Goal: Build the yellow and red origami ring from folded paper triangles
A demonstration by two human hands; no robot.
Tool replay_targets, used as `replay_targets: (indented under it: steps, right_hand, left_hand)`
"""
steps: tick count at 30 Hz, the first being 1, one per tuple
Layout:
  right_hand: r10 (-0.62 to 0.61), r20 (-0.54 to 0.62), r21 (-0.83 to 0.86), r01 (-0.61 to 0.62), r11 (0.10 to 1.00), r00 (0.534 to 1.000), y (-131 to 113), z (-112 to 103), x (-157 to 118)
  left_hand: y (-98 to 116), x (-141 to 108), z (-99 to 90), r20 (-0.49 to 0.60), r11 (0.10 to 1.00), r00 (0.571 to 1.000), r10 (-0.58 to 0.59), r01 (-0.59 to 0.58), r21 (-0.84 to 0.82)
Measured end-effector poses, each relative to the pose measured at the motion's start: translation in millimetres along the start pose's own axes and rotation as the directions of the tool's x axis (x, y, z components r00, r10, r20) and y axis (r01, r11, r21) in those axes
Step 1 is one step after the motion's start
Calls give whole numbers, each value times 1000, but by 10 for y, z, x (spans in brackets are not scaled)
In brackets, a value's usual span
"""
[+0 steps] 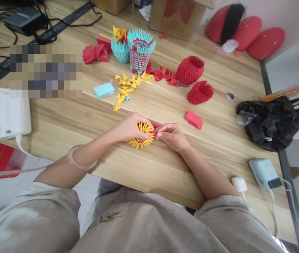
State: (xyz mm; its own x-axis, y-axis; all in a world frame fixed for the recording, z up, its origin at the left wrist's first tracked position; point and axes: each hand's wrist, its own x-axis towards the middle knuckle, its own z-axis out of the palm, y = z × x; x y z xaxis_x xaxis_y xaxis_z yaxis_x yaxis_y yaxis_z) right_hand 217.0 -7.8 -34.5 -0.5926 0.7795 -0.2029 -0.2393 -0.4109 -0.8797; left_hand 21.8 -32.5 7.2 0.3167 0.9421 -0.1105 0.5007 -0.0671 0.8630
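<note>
A ring of yellow folded paper pieces [140, 143] with a red inner edge is held just above the table, near its front edge. My left hand [132, 127] is closed on the ring's upper right side, thumb over the yellow points. From the right, my right hand [172, 136] pinches a small red paper piece [153, 132] against the ring's right edge. The fingertips of both hands nearly meet there. Behind the hands lies a red paper strip or piece, partly hidden by them. Loose yellow folded pieces [123, 92] are scattered beyond my left hand.
Farther back stand a blue-and-red paper vase [139, 52], a blue paper pot [120, 52] and two red paper vessels [190, 70]. Blue sheets [104, 90] and red sheets [194, 119] lie nearer. A black bag [270, 123] and a power bank [264, 173] are at right.
</note>
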Motion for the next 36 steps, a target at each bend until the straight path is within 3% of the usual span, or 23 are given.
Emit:
replay_targets:
  steps: [8, 16, 22, 29, 33, 36]
  right_hand:
    - [-68, -34, -108, 64, 992, 997, 50, -57, 9]
    - [-3, -44, -23, 2, 1000, 999, 26, -34, 22]
    - [18, -14, 20, -18, 1000, 1000, 22, -21, 22]
    - [-44, -35, -89, 41, 995, 998, 61, -19, 7]
    - [-85, -84, -154, 71, 985, 993, 76, -1, 9]
    - [-70, -132, -76, 61, 995, 989, 52, 11, 34]
  left_hand:
    - [-55, 44, -1, 2, 1000, 1000, -1, 1, -31]
    - [-25, 43, 47, 7, 992, 1000, -9, 9, -124]
    - [19, 10, 39, -18, 1000, 1000, 4, -4, -19]
    - [26, 0, 34, -34, 996, 999, 26, -23, 85]
    - [-19, 20, 45, -24, 998, 999, 27, -26, 62]
    - [-35, 32, 5, -32, 1000, 999, 20, -20, -18]
